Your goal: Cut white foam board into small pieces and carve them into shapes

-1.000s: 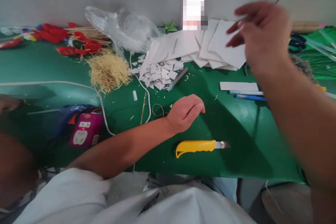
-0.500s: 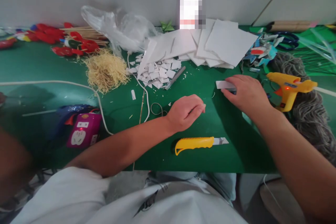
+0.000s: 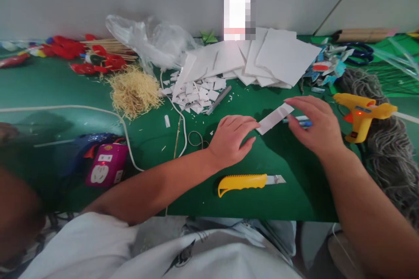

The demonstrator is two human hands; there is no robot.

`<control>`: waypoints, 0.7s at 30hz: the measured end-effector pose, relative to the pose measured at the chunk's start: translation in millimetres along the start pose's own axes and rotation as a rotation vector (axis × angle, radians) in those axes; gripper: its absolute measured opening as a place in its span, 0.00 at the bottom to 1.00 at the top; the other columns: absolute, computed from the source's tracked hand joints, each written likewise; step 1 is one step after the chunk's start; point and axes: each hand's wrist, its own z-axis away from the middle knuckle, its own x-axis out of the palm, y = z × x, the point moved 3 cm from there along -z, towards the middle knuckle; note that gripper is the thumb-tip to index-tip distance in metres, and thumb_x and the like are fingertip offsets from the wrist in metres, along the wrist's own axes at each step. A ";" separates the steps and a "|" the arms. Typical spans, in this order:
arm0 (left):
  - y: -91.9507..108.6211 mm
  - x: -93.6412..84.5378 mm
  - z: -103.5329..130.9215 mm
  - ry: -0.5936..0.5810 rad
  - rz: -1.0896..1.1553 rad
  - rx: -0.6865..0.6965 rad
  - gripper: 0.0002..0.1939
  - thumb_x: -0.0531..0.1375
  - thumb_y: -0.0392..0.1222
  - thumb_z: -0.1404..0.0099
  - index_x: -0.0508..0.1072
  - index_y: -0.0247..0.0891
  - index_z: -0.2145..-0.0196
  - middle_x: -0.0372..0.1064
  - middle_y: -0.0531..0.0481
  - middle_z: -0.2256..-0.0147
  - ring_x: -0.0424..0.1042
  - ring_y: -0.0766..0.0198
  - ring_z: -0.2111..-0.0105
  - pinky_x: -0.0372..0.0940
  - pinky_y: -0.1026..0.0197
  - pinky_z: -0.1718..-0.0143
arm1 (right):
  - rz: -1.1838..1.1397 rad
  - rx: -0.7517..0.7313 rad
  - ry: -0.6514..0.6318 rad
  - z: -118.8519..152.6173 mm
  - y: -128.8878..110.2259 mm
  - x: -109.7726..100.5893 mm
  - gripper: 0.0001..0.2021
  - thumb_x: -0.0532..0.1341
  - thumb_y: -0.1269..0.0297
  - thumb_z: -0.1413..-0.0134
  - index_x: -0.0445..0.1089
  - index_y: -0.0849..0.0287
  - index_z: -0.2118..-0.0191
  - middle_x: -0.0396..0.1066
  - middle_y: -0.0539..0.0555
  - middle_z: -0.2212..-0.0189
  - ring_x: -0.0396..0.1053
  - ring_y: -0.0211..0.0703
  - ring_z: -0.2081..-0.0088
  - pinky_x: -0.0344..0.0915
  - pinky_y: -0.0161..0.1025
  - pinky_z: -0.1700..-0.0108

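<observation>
A white foam strip (image 3: 275, 118) lies slanted between my hands. My left hand (image 3: 231, 139) touches its lower left end with outstretched fingertips, the thumb held apart. At the upper right end, my right hand (image 3: 316, 124) has its index finger and thumb around the strip. Beneath that palm, a blue-and-white pen-like item (image 3: 303, 122) is partly hidden. Closer to my body lies a yellow utility knife (image 3: 244, 182), its blade extended to the right.
White foam sheets (image 3: 281, 56) are stacked at the back, beside small foam pieces (image 3: 198, 93) and a grey marker-like stick (image 3: 219, 100). A yellow glue gun (image 3: 358, 111) rests on grey yarn (image 3: 386, 152). Leftward are straw shreds (image 3: 134, 91), a purple power socket (image 3: 108, 163) and a white cord (image 3: 126, 133).
The foam strip has come out from under my right hand and is turned slantwise. My left hand has unfolded and reached its near end. The pen-like item is more visible.
</observation>
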 end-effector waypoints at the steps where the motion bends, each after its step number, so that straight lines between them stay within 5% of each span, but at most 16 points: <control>1: 0.7 3.3 -0.2 -0.050 -0.047 0.027 0.17 0.54 0.42 0.24 0.72 0.40 0.42 0.74 0.38 0.42 0.71 0.49 0.42 0.63 0.46 0.41 | 0.013 0.055 0.031 1.2 4.5 -3.6 0.15 0.60 0.65 0.38 0.77 0.50 0.48 0.82 0.58 0.52 0.79 0.58 0.49 0.75 0.59 0.44; 7: -0.7 21.0 -0.2 -0.248 -0.264 0.168 0.27 0.52 0.55 0.23 0.69 0.36 0.36 0.64 0.31 0.33 0.60 0.37 0.33 0.58 0.35 0.36 | -0.007 0.188 0.046 2.7 21.7 -9.1 0.14 0.59 0.64 0.35 0.77 0.47 0.49 0.83 0.58 0.55 0.80 0.58 0.52 0.78 0.55 0.50; 14: 0.5 14.7 -3.1 -0.173 -0.260 0.015 0.13 0.55 0.43 0.25 0.74 0.35 0.50 0.75 0.36 0.43 0.67 0.45 0.38 0.59 0.41 0.36 | -0.065 0.052 -0.049 1.9 10.5 -3.5 0.14 0.64 0.59 0.38 0.77 0.51 0.48 0.81 0.58 0.50 0.79 0.56 0.48 0.76 0.56 0.45; 17: 2.0 17.4 -6.4 -0.152 -0.273 0.034 0.16 0.57 0.42 0.26 0.70 0.34 0.44 0.74 0.35 0.43 0.67 0.45 0.38 0.59 0.42 0.36 | -0.085 -0.088 -0.110 4.7 4.0 3.9 0.21 0.63 0.63 0.38 0.73 0.51 0.40 0.78 0.59 0.43 0.75 0.57 0.42 0.70 0.60 0.38; 21: 2.0 21.6 -10.7 -0.162 -0.354 0.048 0.17 0.58 0.43 0.25 0.70 0.35 0.42 0.77 0.39 0.47 0.71 0.49 0.42 0.59 0.46 0.37 | -0.023 -0.081 -0.161 9.4 7.6 19.5 0.25 0.61 0.66 0.38 0.68 0.49 0.35 0.78 0.57 0.43 0.74 0.59 0.41 0.65 0.65 0.35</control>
